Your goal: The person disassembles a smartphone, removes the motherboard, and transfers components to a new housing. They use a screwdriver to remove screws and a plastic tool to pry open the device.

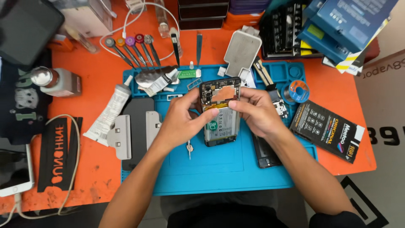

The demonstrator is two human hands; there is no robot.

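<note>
While you lean over the blue mat, your left hand and right hand both grip the opened phone between them, thumbs pressed on its exposed battery. Tweezers lie just below your left palm; a solder spool sits beyond your right hand.

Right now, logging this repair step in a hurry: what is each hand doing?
Left hand: closed on the left edge of the opened phone, thumb on its battery.
Right hand: closed on the phone's right edge.
</note>
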